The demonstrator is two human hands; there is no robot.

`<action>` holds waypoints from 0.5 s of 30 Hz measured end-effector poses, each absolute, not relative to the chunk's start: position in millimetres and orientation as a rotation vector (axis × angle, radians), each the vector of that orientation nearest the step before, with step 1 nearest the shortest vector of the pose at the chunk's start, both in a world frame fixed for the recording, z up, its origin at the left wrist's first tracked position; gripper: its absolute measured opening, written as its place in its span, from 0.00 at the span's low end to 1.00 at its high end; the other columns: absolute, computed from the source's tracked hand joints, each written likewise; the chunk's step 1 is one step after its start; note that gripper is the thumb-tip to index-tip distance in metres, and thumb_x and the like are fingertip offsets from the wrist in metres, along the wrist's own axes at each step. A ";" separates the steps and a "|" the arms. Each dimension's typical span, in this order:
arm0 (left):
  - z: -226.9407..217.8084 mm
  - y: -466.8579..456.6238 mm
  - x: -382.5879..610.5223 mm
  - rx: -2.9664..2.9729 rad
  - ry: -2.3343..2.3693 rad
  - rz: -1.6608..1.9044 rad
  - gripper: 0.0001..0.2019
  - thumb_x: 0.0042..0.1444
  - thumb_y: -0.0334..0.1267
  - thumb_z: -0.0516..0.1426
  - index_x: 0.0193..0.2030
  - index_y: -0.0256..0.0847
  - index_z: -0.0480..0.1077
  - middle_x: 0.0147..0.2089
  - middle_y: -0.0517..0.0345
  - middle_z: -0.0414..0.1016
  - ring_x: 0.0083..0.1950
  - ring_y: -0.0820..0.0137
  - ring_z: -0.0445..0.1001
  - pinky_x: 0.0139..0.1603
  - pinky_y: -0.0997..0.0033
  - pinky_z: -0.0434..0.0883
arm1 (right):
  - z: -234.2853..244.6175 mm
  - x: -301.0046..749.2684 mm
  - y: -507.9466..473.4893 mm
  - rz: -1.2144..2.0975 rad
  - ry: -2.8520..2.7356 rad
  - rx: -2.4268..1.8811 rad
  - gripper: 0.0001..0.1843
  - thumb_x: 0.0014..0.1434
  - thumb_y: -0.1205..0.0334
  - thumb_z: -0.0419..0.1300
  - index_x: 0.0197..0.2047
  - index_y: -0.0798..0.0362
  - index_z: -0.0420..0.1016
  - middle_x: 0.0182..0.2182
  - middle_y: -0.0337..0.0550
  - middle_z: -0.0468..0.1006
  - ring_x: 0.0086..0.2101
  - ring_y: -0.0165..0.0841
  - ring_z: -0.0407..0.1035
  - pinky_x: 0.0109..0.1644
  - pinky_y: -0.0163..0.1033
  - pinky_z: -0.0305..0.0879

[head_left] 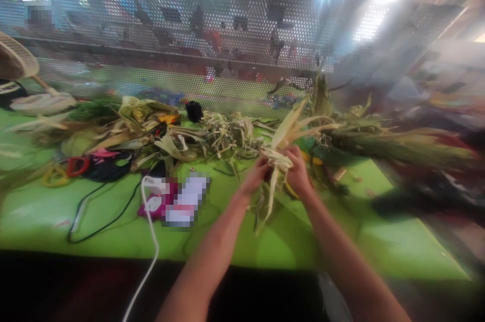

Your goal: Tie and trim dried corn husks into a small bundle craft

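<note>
Both my hands are raised over the green table (pixel 113 231) and closed around a bundle of pale corn husks (pixel 281 152). My left hand (pixel 254 176) grips the bundle from the left, with its fingers wrapped round the strips. From the right, my right hand (pixel 298 173) grips the same bundle. Long pale leaves fan up and to the right from between my hands, and loose strips hang down below them. The picture is blurred by motion.
A pile of loose husks (pixel 212 135) spreads across the table's back. Whole green corn ears (pixel 386 147) lie at the right. Black and white cables (pixel 147 221), a pink packet, coloured rings (pixel 78 165) and a woven fan (pixel 15 61) lie at the left. A perforated metal screen (pixel 212 34) stands behind.
</note>
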State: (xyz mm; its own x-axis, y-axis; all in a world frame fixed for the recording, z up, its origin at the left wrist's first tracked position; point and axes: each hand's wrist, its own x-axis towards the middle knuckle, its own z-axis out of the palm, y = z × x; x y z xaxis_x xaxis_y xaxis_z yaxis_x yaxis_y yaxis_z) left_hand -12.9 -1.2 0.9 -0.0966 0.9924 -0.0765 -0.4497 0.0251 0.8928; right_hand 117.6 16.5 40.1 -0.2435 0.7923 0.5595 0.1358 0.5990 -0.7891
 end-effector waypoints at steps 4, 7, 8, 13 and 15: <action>-1.8 -4.3 -9.4 0.881 0.859 1.352 0.18 0.49 0.51 0.64 0.31 0.39 0.66 0.19 0.68 0.54 0.17 0.82 0.49 0.19 0.75 0.42 | 36.6 114.6 15.1 1.201 -1.387 -0.768 0.09 0.47 0.57 0.68 0.31 0.50 0.76 0.33 0.42 0.74 0.37 0.37 0.68 0.43 0.42 0.68; -3.6 -3.9 -4.1 0.779 0.862 1.377 0.19 0.50 0.50 0.64 0.29 0.39 0.61 0.19 0.67 0.53 0.17 0.82 0.50 0.19 0.74 0.41 | 35.2 110.3 17.4 1.371 -1.224 -0.754 0.13 0.50 0.51 0.64 0.27 0.51 0.69 0.26 0.36 0.69 0.30 0.32 0.66 0.36 0.39 0.67; -2.9 -2.8 -3.5 0.719 0.857 1.386 0.19 0.50 0.48 0.65 0.29 0.39 0.61 0.19 0.67 0.54 0.17 0.82 0.51 0.19 0.75 0.41 | 35.0 108.4 17.7 1.367 -1.202 -0.732 0.15 0.51 0.50 0.63 0.25 0.51 0.66 0.25 0.34 0.66 0.29 0.31 0.65 0.35 0.38 0.67; 7.2 3.7 -21.3 0.539 0.757 1.460 0.19 0.50 0.49 0.62 0.28 0.40 0.58 0.18 0.72 0.47 0.15 0.84 0.44 0.17 0.77 0.42 | 32.8 98.2 7.5 1.474 -1.153 -0.632 0.20 0.55 0.48 0.59 0.22 0.48 0.56 0.18 0.31 0.54 0.22 0.28 0.56 0.30 0.35 0.64; 9.6 3.2 -30.2 0.563 0.792 1.532 0.17 0.50 0.48 0.62 0.31 0.40 0.60 0.18 0.72 0.51 0.15 0.84 0.47 0.17 0.77 0.43 | 33.2 97.6 1.8 1.529 -1.195 -0.633 0.15 0.55 0.52 0.61 0.24 0.50 0.63 0.20 0.34 0.61 0.23 0.29 0.59 0.29 0.35 0.63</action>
State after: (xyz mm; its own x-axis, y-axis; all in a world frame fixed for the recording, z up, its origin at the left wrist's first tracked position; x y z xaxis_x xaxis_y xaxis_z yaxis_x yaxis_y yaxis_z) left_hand -30.2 3.2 9.6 -0.1216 0.9877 -0.0982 -0.6512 -0.0047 0.7589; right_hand 97.6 1.8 33.2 -0.3140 0.9314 0.1843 -0.4038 0.0447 -0.9137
